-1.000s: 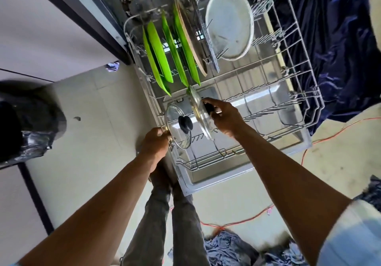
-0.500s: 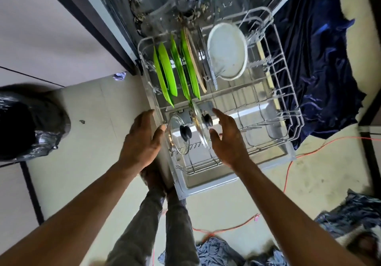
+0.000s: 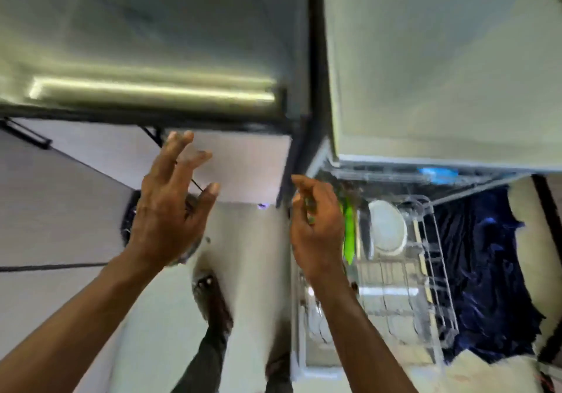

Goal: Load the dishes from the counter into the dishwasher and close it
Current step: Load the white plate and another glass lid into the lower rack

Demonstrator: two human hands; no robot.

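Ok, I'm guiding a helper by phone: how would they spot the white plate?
Find the pulled-out grey wire dishwasher rack at lower right. Toward its back a round white plate stands on edge. Beside it is a bright green plate; only this one is white.

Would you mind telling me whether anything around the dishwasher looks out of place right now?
Yes: a dark blue cloth lies crumpled on the floor right beside the pulled-out dishwasher rack, an odd spot for fabric. The white plate and green plates stand on edge in the rack. Blur hides finer detail.
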